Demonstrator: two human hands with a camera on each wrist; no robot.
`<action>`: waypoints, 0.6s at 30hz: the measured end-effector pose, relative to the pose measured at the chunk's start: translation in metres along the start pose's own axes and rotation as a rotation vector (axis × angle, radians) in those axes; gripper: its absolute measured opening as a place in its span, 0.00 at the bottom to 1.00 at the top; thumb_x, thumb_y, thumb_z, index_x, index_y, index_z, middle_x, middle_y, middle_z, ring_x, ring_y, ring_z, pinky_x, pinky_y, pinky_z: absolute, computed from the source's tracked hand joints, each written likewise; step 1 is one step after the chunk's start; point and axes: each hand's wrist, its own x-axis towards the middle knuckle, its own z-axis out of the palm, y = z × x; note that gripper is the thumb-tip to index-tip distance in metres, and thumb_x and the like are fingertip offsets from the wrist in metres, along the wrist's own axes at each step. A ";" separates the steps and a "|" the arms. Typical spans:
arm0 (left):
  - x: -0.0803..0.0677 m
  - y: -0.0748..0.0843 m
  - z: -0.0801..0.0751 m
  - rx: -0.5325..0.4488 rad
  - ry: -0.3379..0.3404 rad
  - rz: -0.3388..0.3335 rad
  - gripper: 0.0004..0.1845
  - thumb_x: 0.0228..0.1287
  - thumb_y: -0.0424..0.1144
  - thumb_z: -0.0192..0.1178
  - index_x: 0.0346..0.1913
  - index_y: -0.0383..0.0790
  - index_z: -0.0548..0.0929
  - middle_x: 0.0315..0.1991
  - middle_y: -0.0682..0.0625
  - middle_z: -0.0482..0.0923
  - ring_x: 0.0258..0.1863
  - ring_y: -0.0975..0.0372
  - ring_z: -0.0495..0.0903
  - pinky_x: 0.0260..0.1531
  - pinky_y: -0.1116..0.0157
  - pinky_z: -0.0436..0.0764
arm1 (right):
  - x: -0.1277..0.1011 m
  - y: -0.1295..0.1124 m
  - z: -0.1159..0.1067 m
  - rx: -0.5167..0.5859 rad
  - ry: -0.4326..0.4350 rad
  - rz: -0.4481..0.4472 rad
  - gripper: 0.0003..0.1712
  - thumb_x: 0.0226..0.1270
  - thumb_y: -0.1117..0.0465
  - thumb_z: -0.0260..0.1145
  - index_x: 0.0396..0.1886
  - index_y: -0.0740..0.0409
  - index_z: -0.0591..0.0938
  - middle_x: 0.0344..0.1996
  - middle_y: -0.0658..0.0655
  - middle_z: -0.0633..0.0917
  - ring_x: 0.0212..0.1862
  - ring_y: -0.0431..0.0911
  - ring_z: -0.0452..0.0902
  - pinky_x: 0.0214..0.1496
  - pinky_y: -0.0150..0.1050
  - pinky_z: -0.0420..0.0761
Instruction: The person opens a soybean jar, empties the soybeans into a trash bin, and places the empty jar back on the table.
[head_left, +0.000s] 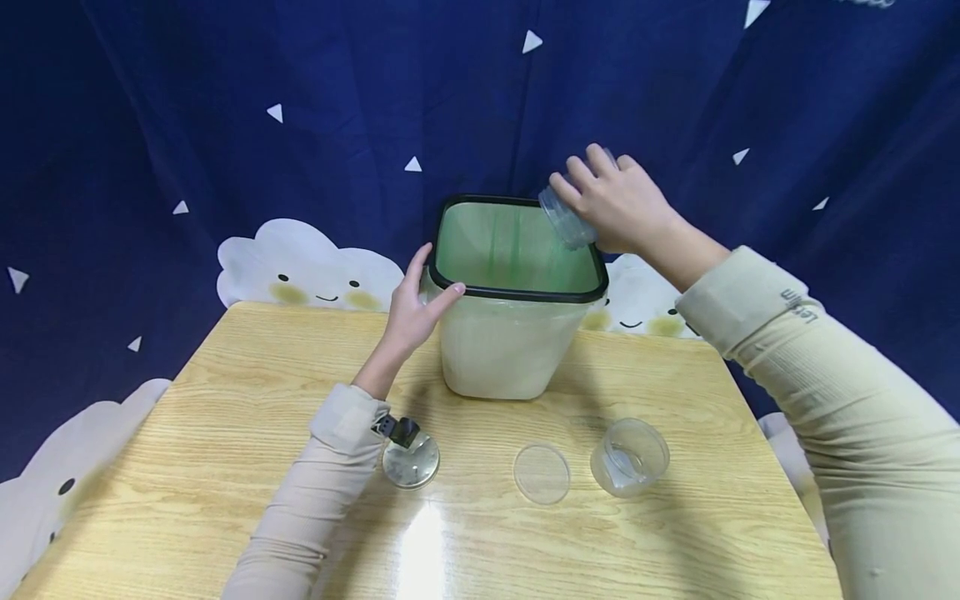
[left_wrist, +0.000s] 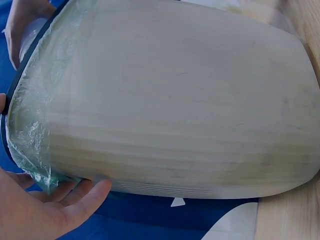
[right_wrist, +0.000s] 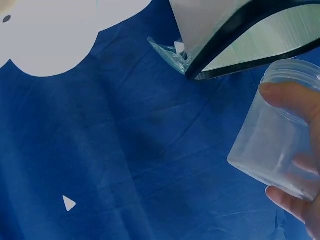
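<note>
A pale trash can with a black rim and a thin green liner bag stands upright on the wooden table. My left hand holds its left corner, thumb at the front of the rim and fingers along the side; the left wrist view shows those fingers against the wall under the liner's edge. Over the can's right rim, my right hand grips a clear plastic jar, tilted with its mouth toward the can's opening. The jar looks see-through, with no lid on it.
On the table in front lie a round silver lid, partly under the left wrist's camera, and a clear round disc. A clear round tub stands to the right. Behind the table hangs a blue curtain with white triangles and clouds.
</note>
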 end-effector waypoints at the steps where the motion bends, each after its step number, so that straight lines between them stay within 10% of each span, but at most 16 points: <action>1: 0.000 0.000 0.000 0.000 0.000 0.000 0.40 0.55 0.47 0.61 0.69 0.45 0.56 0.68 0.46 0.55 0.66 0.59 0.53 0.63 0.60 0.54 | 0.000 0.000 0.000 -0.001 0.004 -0.001 0.46 0.35 0.63 0.75 0.58 0.64 0.64 0.49 0.69 0.69 0.50 0.63 0.62 0.36 0.55 0.74; 13: 0.000 0.000 -0.001 -0.001 0.001 -0.012 0.40 0.55 0.47 0.61 0.69 0.47 0.56 0.68 0.46 0.55 0.66 0.60 0.53 0.63 0.60 0.54 | -0.001 0.004 -0.012 -0.001 0.127 0.170 0.48 0.36 0.60 0.74 0.61 0.64 0.62 0.55 0.70 0.66 0.57 0.65 0.59 0.43 0.58 0.73; 18: -0.002 0.000 -0.001 -0.003 -0.002 -0.010 0.40 0.55 0.47 0.61 0.69 0.46 0.56 0.68 0.45 0.55 0.66 0.60 0.53 0.63 0.60 0.54 | -0.003 0.000 -0.008 0.015 0.078 0.082 0.47 0.37 0.60 0.74 0.60 0.64 0.63 0.53 0.69 0.67 0.54 0.64 0.60 0.41 0.56 0.74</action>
